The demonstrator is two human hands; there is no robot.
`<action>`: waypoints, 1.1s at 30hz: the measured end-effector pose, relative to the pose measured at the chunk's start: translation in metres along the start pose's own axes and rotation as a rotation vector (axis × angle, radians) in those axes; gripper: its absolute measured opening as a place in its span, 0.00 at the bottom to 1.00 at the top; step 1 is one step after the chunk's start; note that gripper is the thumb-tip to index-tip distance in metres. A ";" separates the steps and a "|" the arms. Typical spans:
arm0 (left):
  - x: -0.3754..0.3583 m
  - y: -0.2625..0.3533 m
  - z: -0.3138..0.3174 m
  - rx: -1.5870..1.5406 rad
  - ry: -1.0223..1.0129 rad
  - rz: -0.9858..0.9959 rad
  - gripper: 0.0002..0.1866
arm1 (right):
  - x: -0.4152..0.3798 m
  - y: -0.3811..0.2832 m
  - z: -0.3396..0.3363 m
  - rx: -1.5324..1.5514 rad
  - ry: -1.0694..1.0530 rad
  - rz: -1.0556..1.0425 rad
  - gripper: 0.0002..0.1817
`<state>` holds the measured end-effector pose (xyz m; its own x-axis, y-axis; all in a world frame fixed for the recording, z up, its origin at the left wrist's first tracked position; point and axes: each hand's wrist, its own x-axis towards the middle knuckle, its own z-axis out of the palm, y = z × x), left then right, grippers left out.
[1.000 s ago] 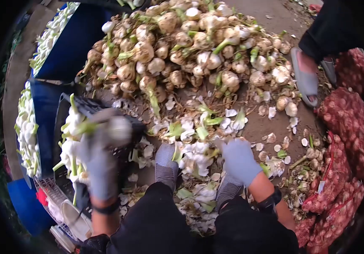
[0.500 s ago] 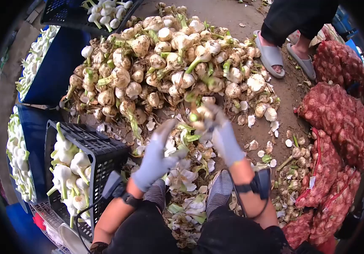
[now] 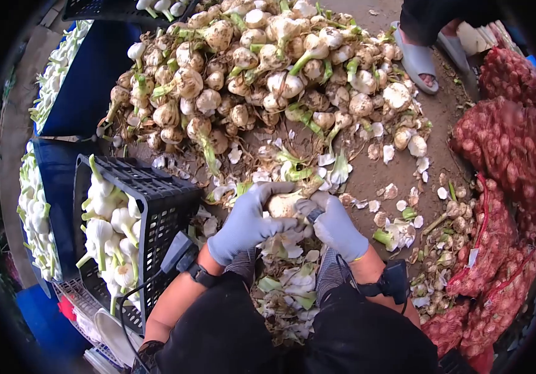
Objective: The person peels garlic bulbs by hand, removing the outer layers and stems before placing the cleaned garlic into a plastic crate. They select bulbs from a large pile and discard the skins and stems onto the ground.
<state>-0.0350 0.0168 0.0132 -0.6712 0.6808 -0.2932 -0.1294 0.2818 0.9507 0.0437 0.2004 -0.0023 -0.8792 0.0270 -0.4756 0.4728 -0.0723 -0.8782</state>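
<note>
An untrimmed garlic bulb [image 3: 283,204] with a short stalk is held between my gloved hands, above scattered skins. My left hand [image 3: 240,225] wraps around its near left side with fingers closed. My right hand [image 3: 341,229] is closed at the bulb's right side, gripping a small dark tool [image 3: 313,215] whose blade, if it has one, is hidden. Just beyond lies a large heap of soil-stained garlic [image 3: 237,113]. Peeled skins and leaf scraps [image 3: 287,283] cover the ground between my shoes.
On my left a tilted black crate [image 3: 171,199] holds clean white garlic, with blue bins [image 3: 62,181] behind it. Red mesh sacks [image 3: 498,143] full of bulbs line the right side. Another person's foot in a grey slide [image 3: 416,65] stands beyond the heap.
Both hands have drawn closer to my body and together around a garlic bulb. My left hand, open before, has closed on it. The view has tilted, shifting the heap upward.
</note>
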 end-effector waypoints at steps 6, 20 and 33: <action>-0.003 -0.003 0.003 -0.978 -0.017 -0.210 0.33 | -0.002 -0.004 -0.011 -0.317 0.037 -0.152 0.10; -0.006 -0.009 0.003 -0.596 0.031 -0.120 0.39 | -0.002 -0.032 0.000 0.207 -0.009 0.205 0.16; -0.004 0.000 -0.012 -0.578 -0.112 -0.366 0.40 | 0.010 -0.011 0.005 0.206 -0.034 0.018 0.10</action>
<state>-0.0411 0.0061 0.0153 -0.4347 0.6851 -0.5845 -0.7220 0.1228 0.6809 0.0296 0.1967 0.0030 -0.8736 -0.0100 -0.4865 0.4701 -0.2748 -0.8387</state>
